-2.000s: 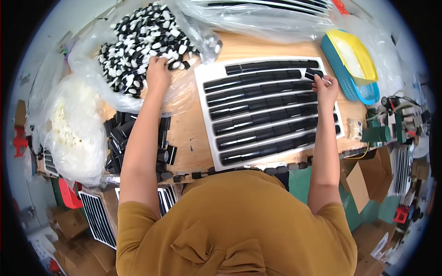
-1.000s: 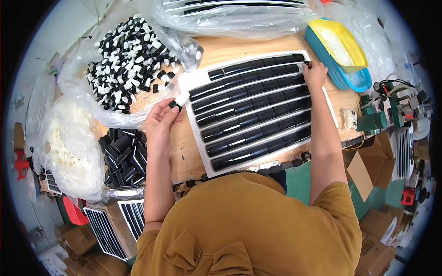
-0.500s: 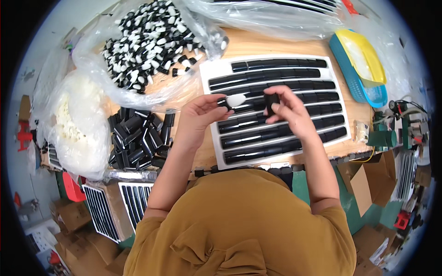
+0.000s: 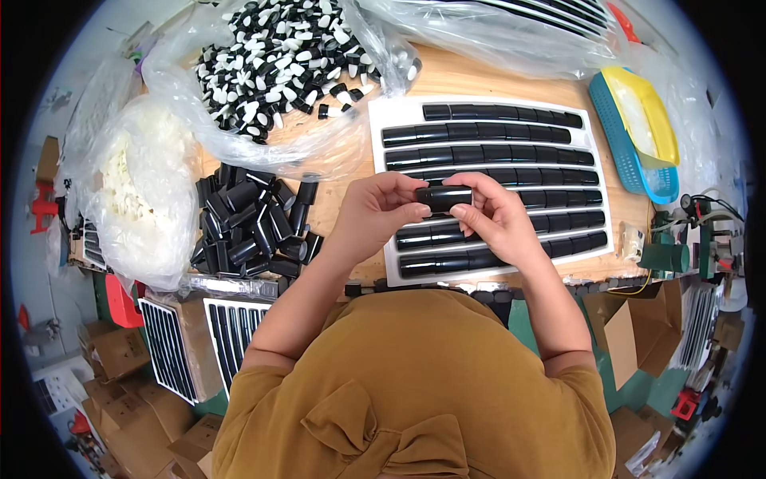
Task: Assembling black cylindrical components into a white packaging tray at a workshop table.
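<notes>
Both my hands meet over the middle of a white tray (image 4: 396, 114) lined with rows of glossy black cylinders. Between them is a short black capped tube (image 4: 448, 197), lying level. Its left end, the black base, is pinched by the fingers of my left hand (image 4: 373, 217). My right hand (image 4: 503, 219) grips the black cap at the other end. The white rounded tip is hidden, apparently inside the cap. To the left lies a heap of loose black caps (image 4: 254, 223). Beyond it is a large pile of black bases with white tips (image 4: 279, 72).
A clear plastic bag with cream-coloured pieces (image 4: 140, 199) sits at the far left. At the right stand a blue basket (image 4: 610, 132) and a yellow tray (image 4: 658, 132). More filled trays (image 4: 550, 16) lie under plastic at the back. Cardboard boxes (image 4: 650, 327) stand below the table.
My hands have come together. The white-tipped base in my left hand and the black cap in my right were apart; now they are joined end to end, with the white tip out of sight.
</notes>
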A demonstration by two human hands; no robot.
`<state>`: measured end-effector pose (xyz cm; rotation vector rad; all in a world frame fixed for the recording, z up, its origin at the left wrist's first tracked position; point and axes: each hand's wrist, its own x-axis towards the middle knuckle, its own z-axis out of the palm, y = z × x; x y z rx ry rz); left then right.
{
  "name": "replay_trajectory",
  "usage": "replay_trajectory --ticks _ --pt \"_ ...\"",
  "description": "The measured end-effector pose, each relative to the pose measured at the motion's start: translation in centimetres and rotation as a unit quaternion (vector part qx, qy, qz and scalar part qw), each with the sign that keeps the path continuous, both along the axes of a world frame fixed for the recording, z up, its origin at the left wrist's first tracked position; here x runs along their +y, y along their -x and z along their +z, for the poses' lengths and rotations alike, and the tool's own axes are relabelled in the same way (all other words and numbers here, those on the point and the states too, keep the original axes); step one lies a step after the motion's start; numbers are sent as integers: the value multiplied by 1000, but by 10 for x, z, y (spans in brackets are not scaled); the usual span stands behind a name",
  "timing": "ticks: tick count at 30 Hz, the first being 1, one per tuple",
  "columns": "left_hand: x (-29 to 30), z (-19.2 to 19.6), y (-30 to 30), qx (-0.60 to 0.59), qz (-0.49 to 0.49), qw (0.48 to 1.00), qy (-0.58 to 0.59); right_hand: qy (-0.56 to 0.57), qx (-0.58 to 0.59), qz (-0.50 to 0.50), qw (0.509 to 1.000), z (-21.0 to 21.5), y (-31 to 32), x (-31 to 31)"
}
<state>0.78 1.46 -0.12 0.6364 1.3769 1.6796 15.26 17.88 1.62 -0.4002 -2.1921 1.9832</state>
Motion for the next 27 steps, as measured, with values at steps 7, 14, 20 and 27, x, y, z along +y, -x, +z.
replay_trajectory --ticks 7,14,20,27 --pt "-2 7 -1 2 -49 999 2 -51 22 12 998 -3 -4 -3" --pt "-2 7 2 -19 -32 999 -24 -32 31 -10 999 -2 1 -14" --pt "29 -27 67 308 -92 935 151 -112 -50 -75 990 -32 21 8" --pt "11 -86 204 665 195 691 206 -114 46 -373 920 -45 -18 166"
